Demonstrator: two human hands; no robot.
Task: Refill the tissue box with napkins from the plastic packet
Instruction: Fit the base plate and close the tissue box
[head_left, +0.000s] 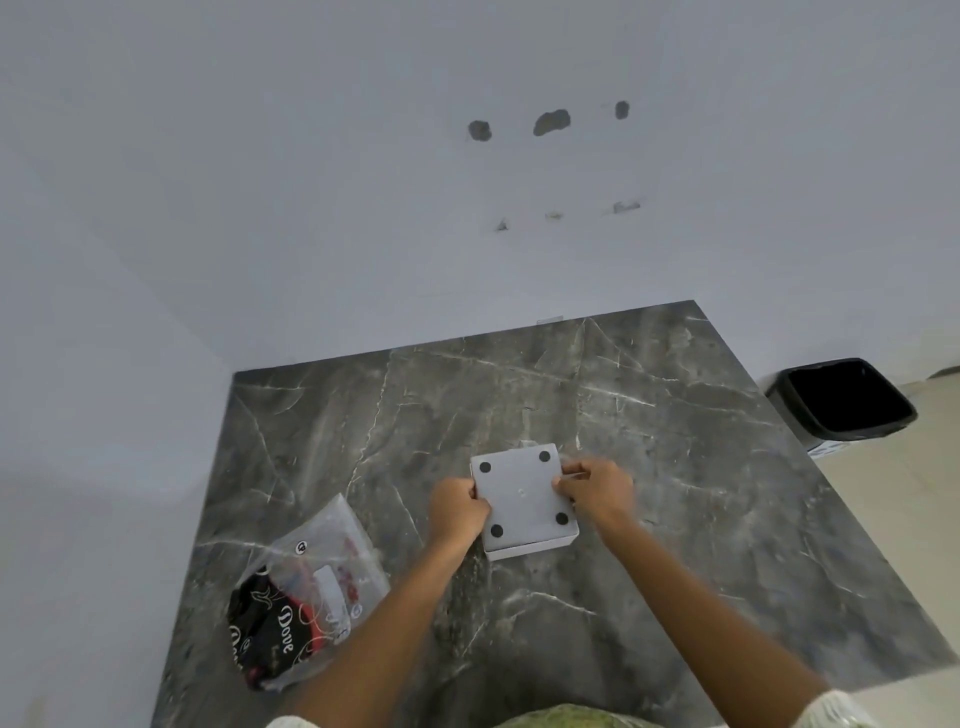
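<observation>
Head view: both hands, the left hand (460, 506) and right hand (597, 488), grip opposite sides of the upturned tissue box (524, 499) on the marble table (675, 441), likely light and rigid, while the soft, crinkly plastic packet (306, 592) lies nearby, untouched.

Evenly, softly lit; faint sheen on the marble table (649, 415); wide-angle bending beyond its edges; slightly soft, compressed detail.

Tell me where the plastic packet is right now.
The plastic packet lies on the marble table at lower left, beside the left forearm, apart from the tissue box.
</observation>
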